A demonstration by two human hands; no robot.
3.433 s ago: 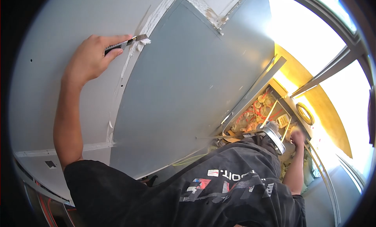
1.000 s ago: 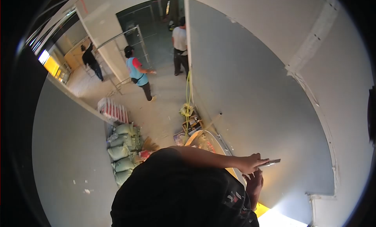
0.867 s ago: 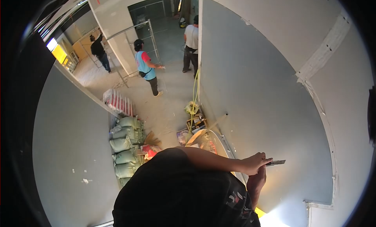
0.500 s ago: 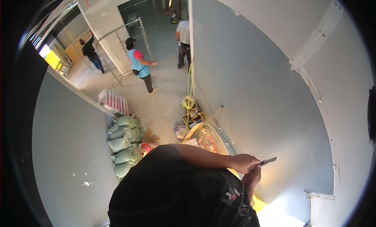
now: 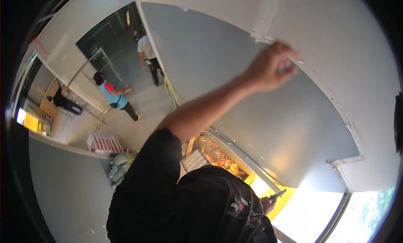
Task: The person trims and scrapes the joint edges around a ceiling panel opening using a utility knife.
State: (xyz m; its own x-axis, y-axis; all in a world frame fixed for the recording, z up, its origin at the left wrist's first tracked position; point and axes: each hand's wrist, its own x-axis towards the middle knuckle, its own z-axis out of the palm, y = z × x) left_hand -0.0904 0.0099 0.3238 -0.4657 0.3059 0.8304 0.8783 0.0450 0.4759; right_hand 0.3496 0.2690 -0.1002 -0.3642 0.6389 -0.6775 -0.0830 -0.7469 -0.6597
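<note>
My left hand [image 5: 272,69] is raised at the upper centre, in front of the seam between the blue-grey panel [image 5: 235,88] and the pale surface [image 5: 336,41]. Its fingers are bent and slightly blurred, with a gap between thumb and fingertips and nothing visible in them. Whether it touches the seam I cannot tell. Low on the right, my right hand [image 5: 268,205] is closed round a utility knife [image 5: 278,194], which points up and right. My black shirt partly hides the right arm. Rough white filler [image 5: 261,37] shows beside the raised hand.
Three people, one in a blue vest [image 5: 115,96], one in a white top [image 5: 147,52] and one in black [image 5: 65,102], stand at the left. Green sacks [image 5: 121,167] lie below a red-and-white striped stack [image 5: 105,143]. Behind my shoulder is a box of orange clutter [image 5: 216,153].
My hands have parted. The left has risen to the seam, while the knife, earlier in the left hand, is now in the right. The view has turned, bringing windows in at lower right.
</note>
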